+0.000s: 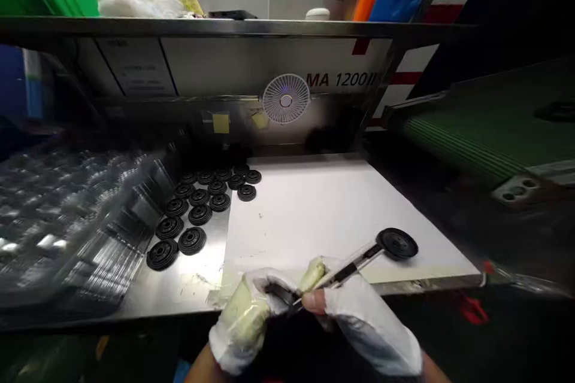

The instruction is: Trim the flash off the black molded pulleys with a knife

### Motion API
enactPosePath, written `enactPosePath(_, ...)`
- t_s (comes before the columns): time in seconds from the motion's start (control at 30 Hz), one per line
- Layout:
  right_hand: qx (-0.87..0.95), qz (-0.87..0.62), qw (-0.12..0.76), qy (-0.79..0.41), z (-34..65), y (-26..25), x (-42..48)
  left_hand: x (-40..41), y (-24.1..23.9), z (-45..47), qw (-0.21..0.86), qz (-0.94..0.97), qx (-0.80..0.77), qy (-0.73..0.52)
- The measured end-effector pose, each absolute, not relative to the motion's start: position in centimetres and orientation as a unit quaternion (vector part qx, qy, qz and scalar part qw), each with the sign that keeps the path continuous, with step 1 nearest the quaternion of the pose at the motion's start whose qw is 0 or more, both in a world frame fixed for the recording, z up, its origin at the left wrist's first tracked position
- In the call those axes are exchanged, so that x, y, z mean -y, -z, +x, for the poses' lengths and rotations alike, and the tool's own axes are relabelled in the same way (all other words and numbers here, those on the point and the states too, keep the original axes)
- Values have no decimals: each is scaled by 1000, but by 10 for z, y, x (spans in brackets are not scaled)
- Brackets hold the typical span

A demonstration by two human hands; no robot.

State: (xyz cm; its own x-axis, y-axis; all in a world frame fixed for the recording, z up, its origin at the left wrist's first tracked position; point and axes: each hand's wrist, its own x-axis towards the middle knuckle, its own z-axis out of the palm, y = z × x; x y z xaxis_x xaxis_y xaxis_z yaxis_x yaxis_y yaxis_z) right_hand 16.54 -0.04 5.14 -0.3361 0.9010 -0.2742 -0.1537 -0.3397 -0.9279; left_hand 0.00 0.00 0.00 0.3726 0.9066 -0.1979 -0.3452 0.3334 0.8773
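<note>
In the head view, my left hand (pixel 245 317), in a white glove with pale yellow finger covering, is closed around a black plastic part (pixel 282 292), seen nearly edge-on and partly hidden by the fingers. My right hand (pixel 359 311), gloved with a bare thumb tip, grips a slim utility knife (pixel 348 271) with a clear and black handle. The knife's lower end points at the black part, and I cannot tell if it touches. Beyond the handle's upper end, a black round disc (pixel 398 243) lies on the white sheet (pixel 309 209).
Several black ribbed discs (pixel 192 240) lie at the left of the bench, beside stacked clear plastic trays (pixel 81 221). A small white fan (pixel 286 99) is mounted under the metal shelf (pixel 269 27). A green conveyor (pixel 489 119) stands at the right.
</note>
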Motion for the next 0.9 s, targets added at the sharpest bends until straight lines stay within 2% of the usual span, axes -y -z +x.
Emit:
enactPosePath(0.17,451,-411,454,-650,160,-49,1,2,-10,1,717,368,-325,-495)
enactPosePath(0.4,420,-438,506,-613,149,-43,13,8,-12,1,685,373,-317,-539)
enactPosePath(0.77,385,-444,544,-599,144,-40,20,7,-3,6,679,347,-347,-546)
enactPosePath(0.9,389,-452,520,-611,142,-44,21,9,-4,7,681,349,-351,-539)
